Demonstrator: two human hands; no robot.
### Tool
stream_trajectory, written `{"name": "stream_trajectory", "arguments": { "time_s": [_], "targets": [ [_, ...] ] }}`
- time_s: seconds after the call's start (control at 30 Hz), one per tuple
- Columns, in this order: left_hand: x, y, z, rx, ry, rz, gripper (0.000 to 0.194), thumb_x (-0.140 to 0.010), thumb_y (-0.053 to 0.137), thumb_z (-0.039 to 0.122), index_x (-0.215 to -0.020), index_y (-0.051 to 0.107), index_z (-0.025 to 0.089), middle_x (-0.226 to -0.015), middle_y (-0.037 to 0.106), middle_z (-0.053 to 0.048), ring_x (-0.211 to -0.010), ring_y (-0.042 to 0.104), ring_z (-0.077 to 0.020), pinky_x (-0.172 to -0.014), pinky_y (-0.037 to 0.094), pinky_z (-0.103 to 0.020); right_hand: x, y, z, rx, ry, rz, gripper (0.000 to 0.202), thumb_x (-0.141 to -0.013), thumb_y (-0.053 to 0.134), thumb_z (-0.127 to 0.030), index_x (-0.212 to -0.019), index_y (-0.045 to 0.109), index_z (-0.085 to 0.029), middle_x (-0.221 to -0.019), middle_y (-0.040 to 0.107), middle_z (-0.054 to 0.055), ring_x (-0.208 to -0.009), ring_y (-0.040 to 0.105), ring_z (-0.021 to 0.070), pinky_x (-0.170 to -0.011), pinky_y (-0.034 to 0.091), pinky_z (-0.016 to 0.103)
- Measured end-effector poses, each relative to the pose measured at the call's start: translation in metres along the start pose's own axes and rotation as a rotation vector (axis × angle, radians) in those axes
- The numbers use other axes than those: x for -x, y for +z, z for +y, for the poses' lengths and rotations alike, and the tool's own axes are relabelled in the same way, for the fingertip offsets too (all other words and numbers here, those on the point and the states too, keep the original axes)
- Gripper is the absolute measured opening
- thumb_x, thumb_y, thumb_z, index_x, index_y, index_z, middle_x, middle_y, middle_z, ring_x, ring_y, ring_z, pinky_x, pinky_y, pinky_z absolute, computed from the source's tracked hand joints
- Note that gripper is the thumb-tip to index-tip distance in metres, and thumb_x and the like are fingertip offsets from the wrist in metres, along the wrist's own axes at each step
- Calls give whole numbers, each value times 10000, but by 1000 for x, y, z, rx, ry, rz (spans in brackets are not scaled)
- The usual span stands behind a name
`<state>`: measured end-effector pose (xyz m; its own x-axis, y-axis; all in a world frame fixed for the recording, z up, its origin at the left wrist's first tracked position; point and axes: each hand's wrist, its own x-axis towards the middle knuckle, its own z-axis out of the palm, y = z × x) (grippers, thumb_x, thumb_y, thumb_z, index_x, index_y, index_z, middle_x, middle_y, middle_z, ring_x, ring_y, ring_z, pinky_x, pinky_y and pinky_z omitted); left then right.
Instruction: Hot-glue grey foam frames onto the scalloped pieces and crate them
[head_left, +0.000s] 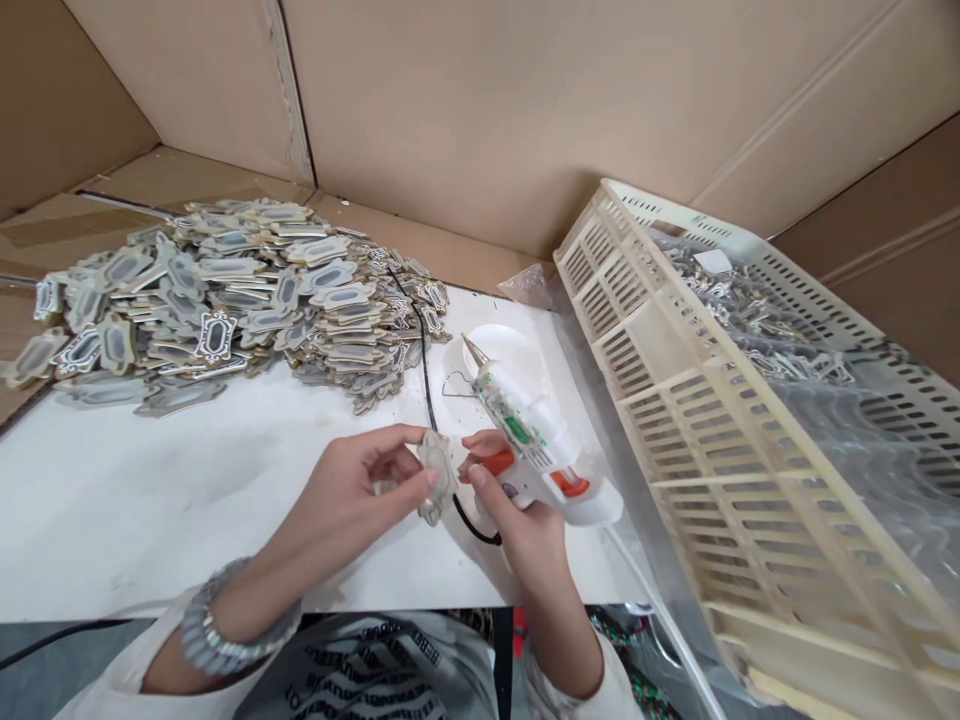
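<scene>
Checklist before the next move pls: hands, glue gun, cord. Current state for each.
1. Small grey, ornate-edged flat piece secure in left hand: ok, pinched between thumb and fingers.
2. White plastic glue gun held by right hand: ok.
3. Cone-shaped metal nozzle directed away from both hands: ok, it points toward the back of the table.
4. Orange plastic trigger released: cannot tell.
5. Nozzle hot: cannot tell, no readable indicator.
6. Thin black cord out of the working area: not ok, it passes behind the piece and curves near the right hand.
</scene>
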<state>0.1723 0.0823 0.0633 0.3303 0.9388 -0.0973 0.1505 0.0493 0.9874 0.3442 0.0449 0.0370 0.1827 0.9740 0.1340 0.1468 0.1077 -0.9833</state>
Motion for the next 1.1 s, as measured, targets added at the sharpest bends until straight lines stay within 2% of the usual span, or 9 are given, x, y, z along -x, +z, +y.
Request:
{"name": "stream_trajectory", "arguments": {
  "time_s": [0.07, 0.17, 0.33, 0.47, 0.67, 0.8, 1.1],
  "targets": [
    [-2, -14, 5, -49, 54, 131, 216, -768, 691, 385, -872, 706, 197, -583, 595, 19, -531, 523, -132, -501, 424, -233, 0, -2, -1, 32, -19, -27, 197, -868, 677, -414, -910, 737, -231, -886, 782, 30, -821, 741, 202, -826, 605, 336],
    [-4, -33, 17, -173, 144, 308, 172, -765, 712, 367, -823, 700, 205, -611, 623, 12, -570, 550, -136, -545, 443, -245, 0, -4, -6, 79, -45, -99, 160, -860, 693, -396, -870, 740, -243, -840, 776, 27, -768, 734, 205, -721, 617, 315],
    [-6, -43, 30, -240, 240, 366, 130, -790, 679, 344, -721, 672, 234, -622, 618, 18, -570, 529, -126, -552, 433, -260, 3, -5, -5, 133, -169, -159, 74, -850, 699, -326, -820, 711, -259, -856, 751, 30, -696, 699, 198, -669, 606, 319],
    [-6, -40, 33, -246, 263, 361, 92, -781, 670, 340, -754, 703, 259, -585, 584, 20, -543, 490, -130, -509, 404, -264, 8, -6, 4, 159, -215, -181, 50, -861, 697, -295, -891, 723, -266, -732, 710, 5, -581, 647, 181, -587, 583, 298],
    [-6, -41, 33, -235, 262, 293, 100, -780, 676, 317, -757, 726, 233, -567, 578, 26, -535, 480, -114, -505, 396, -234, 8, -6, -2, 240, -186, -180, 87, -874, 680, -290, -816, 721, -239, -614, 611, -9, -485, 557, 158, -484, 528, 284],
    [-7, -43, 31, -212, 281, 237, 103, -793, 678, 291, -755, 727, 209, -572, 582, 29, -548, 486, -103, -508, 399, -204, 8, -5, -9, 259, -162, -189, 133, -883, 667, -305, -790, 727, -231, -584, 581, -10, -507, 575, 172, -507, 539, 298],
    [-6, -41, 32, -184, 250, 245, 121, -775, 658, 314, -711, 729, 241, -554, 539, 26, -547, 468, -123, -499, 385, -235, 6, -5, -6, 296, -191, -200, 129, -885, 667, -298, -810, 742, -226, -588, 581, -14, -479, 538, 148, -496, 520, 280]
  ]
}}
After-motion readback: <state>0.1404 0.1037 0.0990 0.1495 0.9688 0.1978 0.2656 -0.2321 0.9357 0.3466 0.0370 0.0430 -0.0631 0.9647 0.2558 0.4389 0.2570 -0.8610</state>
